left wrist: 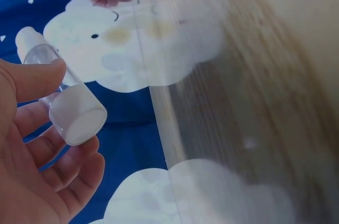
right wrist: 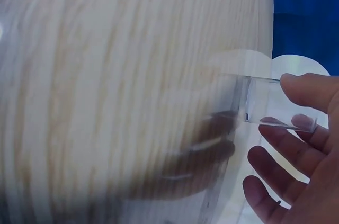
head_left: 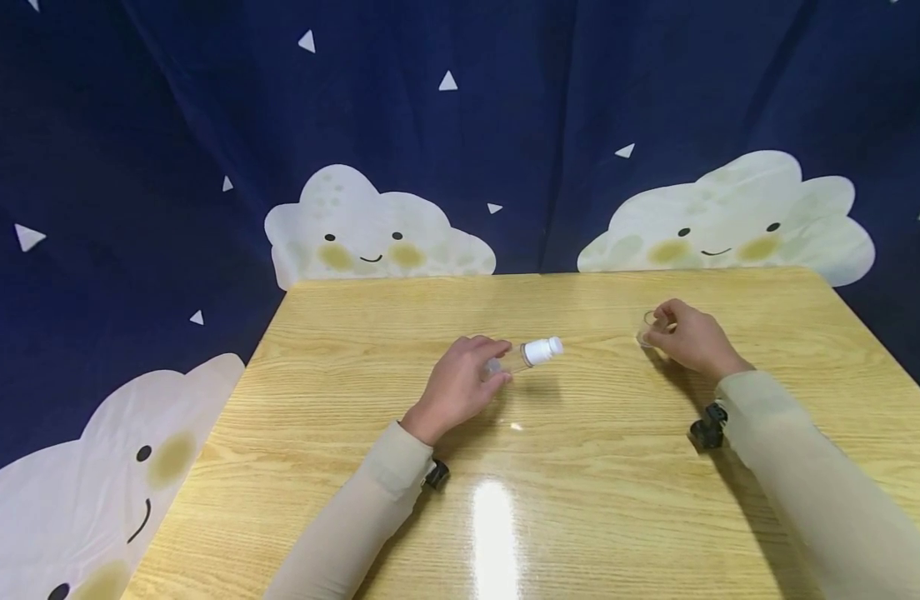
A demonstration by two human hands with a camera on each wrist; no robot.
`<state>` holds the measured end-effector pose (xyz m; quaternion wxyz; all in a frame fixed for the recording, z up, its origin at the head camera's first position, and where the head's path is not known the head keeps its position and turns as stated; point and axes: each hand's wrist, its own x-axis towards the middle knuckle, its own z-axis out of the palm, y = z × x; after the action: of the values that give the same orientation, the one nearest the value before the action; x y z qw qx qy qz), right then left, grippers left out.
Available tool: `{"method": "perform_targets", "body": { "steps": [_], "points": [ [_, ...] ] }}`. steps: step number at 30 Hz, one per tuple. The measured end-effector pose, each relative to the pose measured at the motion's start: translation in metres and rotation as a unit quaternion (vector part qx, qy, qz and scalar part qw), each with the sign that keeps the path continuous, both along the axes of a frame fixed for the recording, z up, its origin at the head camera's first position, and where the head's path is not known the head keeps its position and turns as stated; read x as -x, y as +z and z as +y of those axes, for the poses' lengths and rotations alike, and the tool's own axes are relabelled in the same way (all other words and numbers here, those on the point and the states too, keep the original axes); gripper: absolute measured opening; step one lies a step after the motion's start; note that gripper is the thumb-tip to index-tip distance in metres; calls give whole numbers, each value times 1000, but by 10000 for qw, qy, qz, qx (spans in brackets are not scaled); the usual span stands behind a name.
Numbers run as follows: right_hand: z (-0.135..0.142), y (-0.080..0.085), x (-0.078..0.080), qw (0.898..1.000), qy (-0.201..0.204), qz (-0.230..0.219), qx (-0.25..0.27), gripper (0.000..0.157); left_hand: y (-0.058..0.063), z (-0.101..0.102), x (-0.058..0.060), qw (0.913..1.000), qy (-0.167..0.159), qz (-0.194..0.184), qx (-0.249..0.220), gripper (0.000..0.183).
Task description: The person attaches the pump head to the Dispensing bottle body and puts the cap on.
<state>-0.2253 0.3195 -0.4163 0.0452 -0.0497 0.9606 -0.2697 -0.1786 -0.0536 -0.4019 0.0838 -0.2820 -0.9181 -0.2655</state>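
My left hand (head_left: 458,382) grips a small clear bottle with a white top (head_left: 538,351) between thumb and fingers. The bottle is tilted above the table, its white top pointing right. In the left wrist view, the bottle's white base (left wrist: 79,115) faces the camera, and the thumb lies across its clear middle. Farther right, my right hand (head_left: 692,335) pinches a clear plastic cap (right wrist: 265,102) by its sides. That cap is see-through and hollow, with its rim facing left in the right wrist view. Bottle and cap are well apart.
Both hands are over a light wood-grain table (head_left: 340,350) with a glossy surface that reflects light. Behind its far edge hangs a dark blue curtain (head_left: 505,108) printed with clouds and white triangles. A black camera mount (head_left: 707,427) sits on the right wrist.
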Motion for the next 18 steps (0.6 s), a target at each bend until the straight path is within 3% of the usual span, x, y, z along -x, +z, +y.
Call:
{"method": "perform_targets", "body": {
  "steps": [9, 18],
  "points": [
    [-9, 8, -1, 10000, 3, 32, 23, 47, 0, 1, -1, 10000, -3, -10, -41, 38],
    [-32, 22, -9, 9986, 315, 399, 172, 44, 1, 2, -1, 10000, 41, -52, -31, 39]
  ]
}}
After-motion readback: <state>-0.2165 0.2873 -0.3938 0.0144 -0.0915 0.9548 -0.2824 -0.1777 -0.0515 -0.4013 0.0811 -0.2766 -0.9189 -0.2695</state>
